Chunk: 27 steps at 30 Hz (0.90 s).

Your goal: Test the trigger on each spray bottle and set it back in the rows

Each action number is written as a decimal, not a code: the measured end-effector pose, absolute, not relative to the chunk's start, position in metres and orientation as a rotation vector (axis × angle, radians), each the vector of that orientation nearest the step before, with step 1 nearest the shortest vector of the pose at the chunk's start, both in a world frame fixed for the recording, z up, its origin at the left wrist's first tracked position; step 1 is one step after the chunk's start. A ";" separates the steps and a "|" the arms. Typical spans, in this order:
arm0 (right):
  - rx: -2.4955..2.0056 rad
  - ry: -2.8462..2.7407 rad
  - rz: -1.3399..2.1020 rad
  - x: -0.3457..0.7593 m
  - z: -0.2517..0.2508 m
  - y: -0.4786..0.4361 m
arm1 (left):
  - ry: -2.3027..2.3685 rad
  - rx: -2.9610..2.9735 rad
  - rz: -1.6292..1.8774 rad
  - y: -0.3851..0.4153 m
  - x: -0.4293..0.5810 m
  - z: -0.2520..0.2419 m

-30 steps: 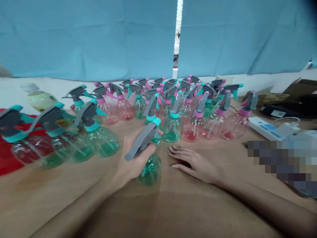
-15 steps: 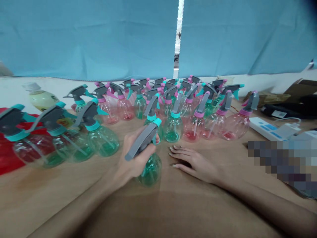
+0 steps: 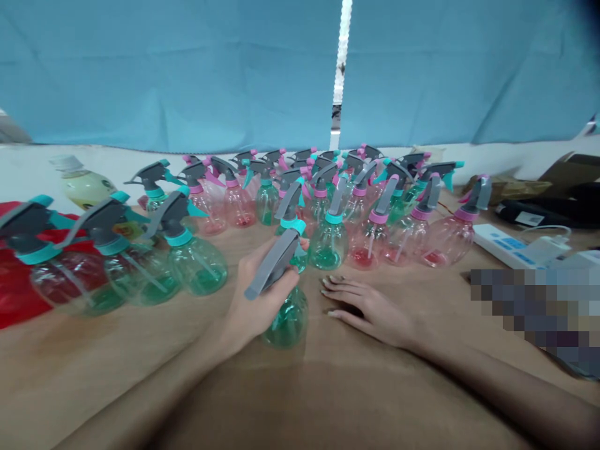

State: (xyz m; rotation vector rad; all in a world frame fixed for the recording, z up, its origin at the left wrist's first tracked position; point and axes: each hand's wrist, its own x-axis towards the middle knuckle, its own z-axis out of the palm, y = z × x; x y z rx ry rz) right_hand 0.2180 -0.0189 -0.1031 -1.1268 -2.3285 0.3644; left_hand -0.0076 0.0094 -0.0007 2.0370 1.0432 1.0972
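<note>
My left hand (image 3: 260, 287) is wrapped round the neck of a green spray bottle (image 3: 287, 320) with a grey and teal trigger head; the fingers partly hide the neck. The bottle is close to upright on the table, in front of another green spray bottle (image 3: 327, 245). To its right, my right hand (image 3: 363, 303) lies palm down on the wooden table (image 3: 328, 400), fingers stretched out and holding nothing. A pink spray bottle (image 3: 367, 245) stands just beyond those fingertips.
Several pink and green spray bottles crowd the back. At left are green spray bottles (image 3: 199, 265), a red bag (image 3: 14, 294) and a white-capped bottle (image 3: 84, 182). A white power strip (image 3: 501, 245), a black case (image 3: 529, 212) and a blurred-out patch (image 3: 539, 312) are at right.
My left hand and the bottle it grips have shifted slightly away from me, toward the row behind. The right hand rests in the same place.
</note>
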 end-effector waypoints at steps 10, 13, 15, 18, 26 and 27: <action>-1.138 -2.359 0.347 0.218 -0.102 -0.018 | 1.032 2.019 1.091 0.010 -0.008 0.000; -1.141 -2.360 0.340 0.218 -0.102 -0.019 | 1.020 2.000 1.088 0.010 -0.008 -0.001; -1.145 -2.365 0.336 0.218 -0.101 -0.019 | 1.021 2.002 1.092 0.010 -0.008 -0.001; -1.163 -2.377 0.327 0.218 -0.101 -0.019 | 1.043 2.023 1.095 0.009 -0.008 0.000; -1.160 -2.373 0.321 0.218 -0.103 -0.019 | 1.063 2.032 1.080 0.008 -0.006 0.003; -1.156 -2.372 0.322 0.218 -0.103 -0.019 | 1.068 2.029 1.076 0.008 -0.006 0.003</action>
